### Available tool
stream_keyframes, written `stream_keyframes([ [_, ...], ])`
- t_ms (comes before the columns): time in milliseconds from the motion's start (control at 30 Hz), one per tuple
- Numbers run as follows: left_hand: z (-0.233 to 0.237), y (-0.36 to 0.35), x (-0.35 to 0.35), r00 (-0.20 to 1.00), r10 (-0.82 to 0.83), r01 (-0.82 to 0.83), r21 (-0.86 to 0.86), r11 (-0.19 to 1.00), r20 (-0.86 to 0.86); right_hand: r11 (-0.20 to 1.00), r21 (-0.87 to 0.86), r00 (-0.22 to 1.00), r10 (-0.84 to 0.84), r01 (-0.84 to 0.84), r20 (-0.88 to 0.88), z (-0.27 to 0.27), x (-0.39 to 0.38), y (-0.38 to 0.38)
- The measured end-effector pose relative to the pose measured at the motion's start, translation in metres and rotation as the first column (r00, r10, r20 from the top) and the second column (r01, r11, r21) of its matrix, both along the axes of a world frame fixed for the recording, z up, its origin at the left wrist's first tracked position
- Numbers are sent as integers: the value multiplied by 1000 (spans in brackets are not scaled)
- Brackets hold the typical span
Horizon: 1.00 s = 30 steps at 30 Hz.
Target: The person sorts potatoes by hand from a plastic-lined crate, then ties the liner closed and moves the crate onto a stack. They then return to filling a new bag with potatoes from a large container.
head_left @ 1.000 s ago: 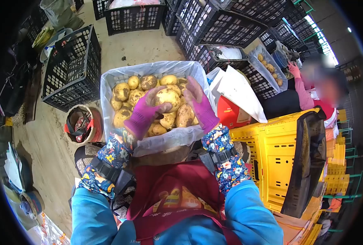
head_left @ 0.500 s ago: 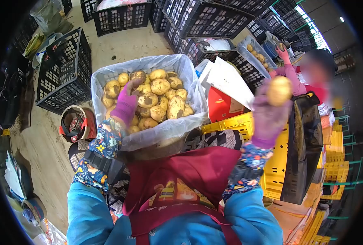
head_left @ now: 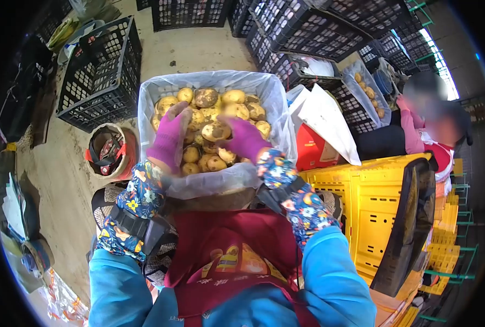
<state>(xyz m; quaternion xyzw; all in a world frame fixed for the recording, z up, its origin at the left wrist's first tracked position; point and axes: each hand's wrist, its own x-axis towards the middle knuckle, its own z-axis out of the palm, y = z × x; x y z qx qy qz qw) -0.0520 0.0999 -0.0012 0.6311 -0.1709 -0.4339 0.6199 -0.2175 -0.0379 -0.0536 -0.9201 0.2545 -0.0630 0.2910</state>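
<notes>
purple gloves covered both hands, which hung over the crate (head_left: 160,92), a box lined with a clear liner (head_left: 278,103) and heaped with potatoes (head_left: 204,98). the left hand (head_left: 169,139) lay at the crate's left side, palm down, its fingers (head_left: 178,113) stretched out and held close together, with their tips on the pile. the right hand (head_left: 245,139) was over the crate's middle, its fingers bent and loosely parted toward one potato (head_left: 216,131). they touched that potato, but blur made it impossible to tell whether they gripped it. the potato sat on top of the heap, between the two hands and nearer the right one. flowered sleeves (head_left: 139,191) and blue arms ran back from the crate's near rim, above a red apron (head_left: 237,245). left of the crate stood a black crate (head_left: 98,76) on the floor, and nearer, just off the crate's left corner, a round bucket (head_left: 109,152). right of the crate leaned a white sheet (head_left: 324,117) over a red box (head_left: 313,150). beyond those, a yellow crate (head_left: 373,207) had a black cloth (head_left: 411,218) draped over its edge. further right of the crate sat another person, a pink sleeve (head_left: 411,131) raised toward a second lined box of potatoes (head_left: 368,92). behind the crate more black crates were stacked (head_left: 308,27).
</notes>
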Motion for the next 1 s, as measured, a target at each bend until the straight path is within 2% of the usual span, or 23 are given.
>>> stream_keyframes([
  [33,5,0,3,998,-27,28,17,999,-63,997,-76,997,28,-34,-71,-19,20,3],
  [100,4,-4,6,996,-32,33,14,999,-79,967,-227,975,64,-113,-213,-52,47,3],
  [200,3,-3,9,998,-28,26,-33,999,-51,977,-179,961,65,-116,-270,-67,56,-18],
  [233,4,-2,5,998,-21,18,-43,999,-57,978,-182,979,64,-100,-194,-74,52,-22],
  [300,7,-3,1,994,-25,20,-49,999,-107,989,137,993,-76,62,93,-94,44,-33],
  [333,2,-6,-3,993,-20,11,-76,997,-118,945,309,960,-182,112,210,-102,36,-36],
  [400,-10,-14,-14,992,-21,3,-133,991,-128,852,489,938,-303,188,168,-46,33,-22],
  [433,8,-14,-20,976,-64,53,-60,997,-210,801,563,920,-353,203,170,-14,32,-14],
  [500,11,-16,-29,986,-88,69,-138,988,-139,816,566,861,-368,118,351,-2,30,-9],
  [567,-4,-24,-30,986,-160,144,-238,961,-47,875,424,864,-386,232,325,22,21,-5],
  [600,-4,-26,-31,974,-199,165,-259,952,-109,893,345,863,-399,288,311,36,16,-2],
  [633,-3,-27,-34,957,-236,182,-282,942,-171,929,189,851,-367,317,376,44,12,0],
  [700,3,-25,-35,915,-302,217,-305,927,-267,933,184,842,-359,309,404,53,3,-3],
  [800,25,-24,-33,855,-443,331,-373,867,-270,945,149,806,-326,291,494,53,1,-5],
  [900,30,-21,-35,880,-378,273,-345,898,-287,950,135,781,-309,282,542,56,0,-2],
  [1000,21,-23,-29,881,-414,315,-369,875,-229,945,147,758,-324,294,566,57,2,-1],
])
